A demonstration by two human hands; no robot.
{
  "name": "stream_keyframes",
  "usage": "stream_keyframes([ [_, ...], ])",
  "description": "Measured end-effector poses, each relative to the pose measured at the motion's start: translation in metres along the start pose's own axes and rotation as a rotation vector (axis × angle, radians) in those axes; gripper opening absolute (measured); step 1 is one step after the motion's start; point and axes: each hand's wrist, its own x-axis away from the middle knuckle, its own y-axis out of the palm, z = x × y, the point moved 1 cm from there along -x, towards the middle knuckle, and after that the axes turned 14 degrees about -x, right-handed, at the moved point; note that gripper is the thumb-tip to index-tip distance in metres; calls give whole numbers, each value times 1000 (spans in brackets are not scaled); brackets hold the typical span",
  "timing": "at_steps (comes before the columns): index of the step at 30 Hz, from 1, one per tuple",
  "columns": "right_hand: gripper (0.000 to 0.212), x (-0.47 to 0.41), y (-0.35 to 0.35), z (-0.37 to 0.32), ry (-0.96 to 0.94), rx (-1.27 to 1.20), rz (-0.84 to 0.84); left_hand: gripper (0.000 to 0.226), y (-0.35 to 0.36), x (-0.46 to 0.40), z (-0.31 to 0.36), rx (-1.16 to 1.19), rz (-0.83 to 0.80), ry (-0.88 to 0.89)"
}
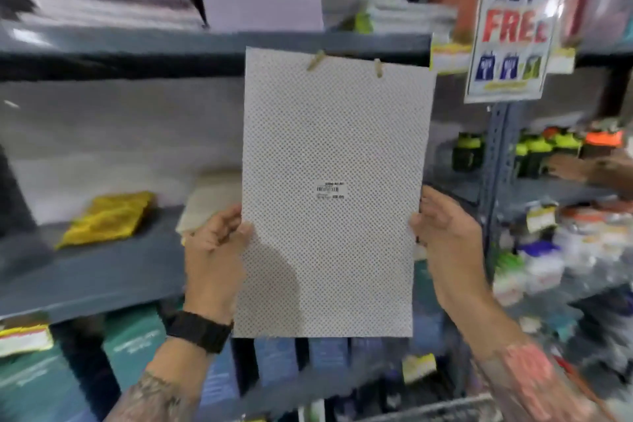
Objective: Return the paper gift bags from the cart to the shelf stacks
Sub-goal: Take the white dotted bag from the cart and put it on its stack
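Both hands are holding one flat dotted paper gift bag (332, 188) upright before the grey shelf (102, 271): the left hand (215, 250) is pinching its left edge, the right hand (445, 233) its right edge (barcode sticker (331, 190) facing the camera, twine handles (342, 62) uppermost).

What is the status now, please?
Left hand and right hand grip the dotted gift bag by its side edges. Bag upright before the shelf. Nothing blocking.
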Motion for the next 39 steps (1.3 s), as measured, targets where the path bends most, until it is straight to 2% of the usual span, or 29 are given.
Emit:
stream_keyframes([
  [5, 50, 15, 12, 11, 76, -117, -60, 37, -11, 2, 9, 68, 50, -56],
  [15, 53, 33, 14, 12, 126, -46, 3, 42, -14, 24, 9, 146, 36, -187],
  [20, 48, 25, -13, 9, 203, 122, 7, 39, 7, 10, 2, 157, 43, -325],
  [25, 45, -34, -54, 22, 259, 293, 69, 41, 70, -35, -13, 200, 59, -452],
  [28, 44, -108, -65, 23, 251, 478, 29, 38, 121, -81, -18, 142, 26, -491],
  [31, 40, -189, -73, 21, 273, 744, -32, 28, 173, -133, -31, 40, -72, -510],
  [34, 37, -246, -86, 24, 364, 820, -51, 31, 212, -173, -57, -164, -171, -447],
  [36, 36, -273, -96, 35, 391, 873, -70, 23, 233, -193, -77, -288, -195, -413],
  [39, 30, -292, -109, 57, 390, 948, -77, 37, 249, -199, -101, -497, -203, -384],
])
